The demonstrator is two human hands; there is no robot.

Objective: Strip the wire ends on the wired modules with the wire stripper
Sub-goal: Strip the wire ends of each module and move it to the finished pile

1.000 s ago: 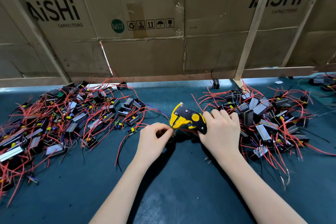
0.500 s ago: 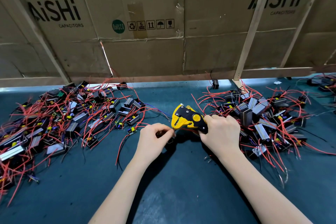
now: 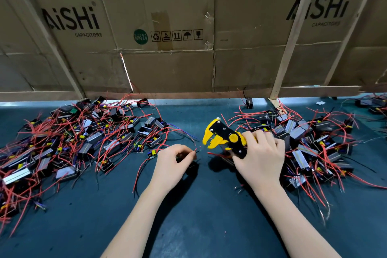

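Observation:
My right hand (image 3: 259,157) grips the handles of a yellow and black wire stripper (image 3: 224,137), whose jaws point left and stand apart. My left hand (image 3: 172,163) holds a small dark wired module, mostly hidden under the fingers, and pinches its red wire (image 3: 195,150) with the tip pointing at the jaws. A small gap separates the wire tip from the stripper. A big pile of modules with red and black wires (image 3: 69,142) lies to the left, and a second pile (image 3: 310,142) lies to the right behind my right hand.
The work surface is a dark teal mat (image 3: 188,226). A cardboard wall (image 3: 171,65) with wooden slats (image 3: 287,48) closes off the back. A lone black module (image 3: 249,102) stands by the wall. More modules lie at the far right edge (image 3: 374,102).
The wire end was inside the stripper jaws a second ago. Now my left hand has drawn back to the left, the wire is out, and the jaws have opened.

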